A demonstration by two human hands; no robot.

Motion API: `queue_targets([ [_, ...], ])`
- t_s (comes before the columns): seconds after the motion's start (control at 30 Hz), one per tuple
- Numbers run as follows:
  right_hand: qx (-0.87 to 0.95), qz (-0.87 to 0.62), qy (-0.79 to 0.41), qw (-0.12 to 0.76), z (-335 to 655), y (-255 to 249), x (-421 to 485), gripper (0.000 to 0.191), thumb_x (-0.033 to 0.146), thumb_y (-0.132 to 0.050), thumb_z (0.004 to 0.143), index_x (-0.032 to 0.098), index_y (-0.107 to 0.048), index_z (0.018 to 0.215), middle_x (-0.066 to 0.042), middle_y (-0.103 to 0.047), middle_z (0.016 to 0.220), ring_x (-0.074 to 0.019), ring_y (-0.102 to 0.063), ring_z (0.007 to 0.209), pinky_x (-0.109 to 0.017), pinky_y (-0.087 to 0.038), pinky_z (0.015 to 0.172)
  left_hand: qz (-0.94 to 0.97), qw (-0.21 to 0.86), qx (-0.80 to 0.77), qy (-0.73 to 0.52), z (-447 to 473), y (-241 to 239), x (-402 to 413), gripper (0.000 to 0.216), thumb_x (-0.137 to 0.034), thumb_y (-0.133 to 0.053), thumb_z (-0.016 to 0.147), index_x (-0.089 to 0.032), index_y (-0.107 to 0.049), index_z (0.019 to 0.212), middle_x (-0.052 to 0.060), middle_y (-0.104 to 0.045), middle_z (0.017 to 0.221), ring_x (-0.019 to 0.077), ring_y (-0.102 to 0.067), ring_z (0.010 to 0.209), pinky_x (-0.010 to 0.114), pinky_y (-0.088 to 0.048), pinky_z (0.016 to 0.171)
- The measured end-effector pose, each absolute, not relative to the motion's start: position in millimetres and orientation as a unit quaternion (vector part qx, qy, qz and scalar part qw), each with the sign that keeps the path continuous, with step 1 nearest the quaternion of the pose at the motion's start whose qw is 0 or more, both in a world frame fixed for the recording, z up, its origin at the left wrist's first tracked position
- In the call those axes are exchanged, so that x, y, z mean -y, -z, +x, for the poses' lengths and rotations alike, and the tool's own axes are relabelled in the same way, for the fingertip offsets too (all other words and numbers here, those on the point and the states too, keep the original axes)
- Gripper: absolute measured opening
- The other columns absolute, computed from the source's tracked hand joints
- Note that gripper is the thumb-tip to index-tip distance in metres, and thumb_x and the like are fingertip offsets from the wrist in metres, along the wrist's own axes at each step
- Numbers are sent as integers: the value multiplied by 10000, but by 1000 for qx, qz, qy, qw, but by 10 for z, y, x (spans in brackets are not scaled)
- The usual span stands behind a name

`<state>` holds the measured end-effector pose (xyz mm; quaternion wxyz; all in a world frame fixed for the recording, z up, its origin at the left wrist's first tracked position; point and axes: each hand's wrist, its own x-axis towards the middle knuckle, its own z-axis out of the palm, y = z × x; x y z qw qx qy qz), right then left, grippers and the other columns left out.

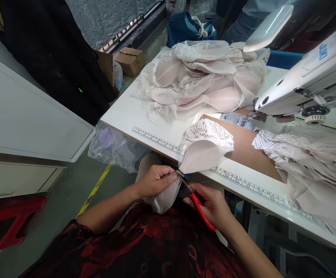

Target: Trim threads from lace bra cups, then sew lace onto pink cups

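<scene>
Red-and-black patterned clothing is showing below the white worktop, whose near edge a lace-trimmed beige fabric cup is straddling, left hand pinching its near end, right hand grasping red-handled metal scissors that could nick it if that pinch slips.
</scene>
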<state>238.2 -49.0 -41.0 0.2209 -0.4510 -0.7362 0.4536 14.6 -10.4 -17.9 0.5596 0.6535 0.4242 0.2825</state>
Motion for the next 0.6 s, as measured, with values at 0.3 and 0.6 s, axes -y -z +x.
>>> queue_targets([
  [0.3,745,-432,-381,337,2520,517,671,241,374,-623,825,201,-631,993,21,-592,628,-136,-546,528,-223,-436,524,878,59,-313,-358,118,377,-91,152,-171,-542,875,-154,-669,958,134,-570,1297,285,-334,1359,454,-326,1083],
  [0.6,704,-476,-368,377,2765,428,818,302,438,-603,818,208,-640,1010,-1,-602,627,-161,-559,510,-252,-440,489,733,376,-326,-464,437,-8,-222,321,-365,-355,946,-175,-538,763,45,-532,722,162,-538,739,323,-468,753],
])
